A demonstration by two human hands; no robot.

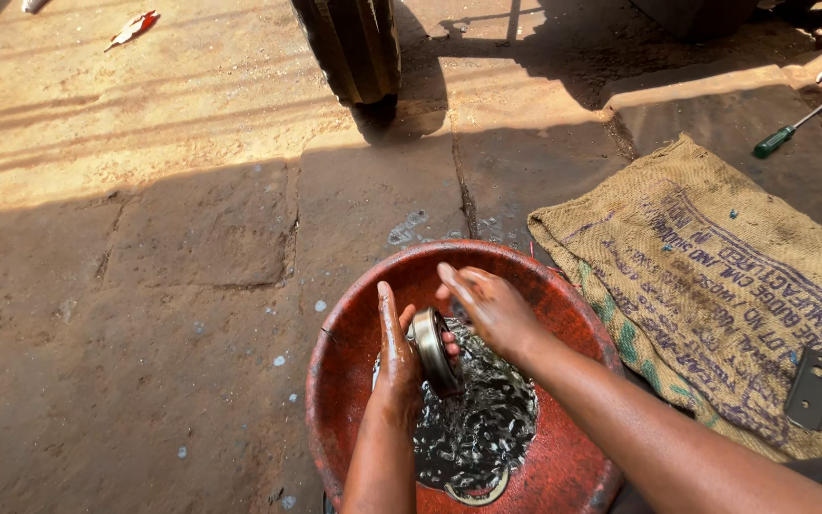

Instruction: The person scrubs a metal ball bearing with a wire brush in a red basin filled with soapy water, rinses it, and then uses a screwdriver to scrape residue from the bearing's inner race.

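Red plastic, scuffed and wet, makes up the basin (563, 466) that sits on the paved ground (192, 247) in front of the person. Dark liquid (478, 428) pools in its bottom, with a metal ring (476, 495) lying half sunk near the front rim. Both hands work over the pool. The left hand (394, 352) stands edge-up, its palm pressed against one face of a round metal bearing (433, 348), fingers closed round it from behind. The right hand (489, 306) reaches in from the other side, fingers loosely curled, the fingertips meeting the bearing's rim; how firmly it grips cannot be told. The bearing is held on edge just above the liquid, and both hands are glistening wet.

The work looks to be at the washing stage: the part is being rubbed or turned clean between the palms. Going on would call for a firm hold on a slippery part, kept low over the basin.

Beside the basin on the right lies a burlap sack (715, 286) with a small dark metal plate (815, 387) on it. A green-handled screwdriver (799, 124) lies further off.
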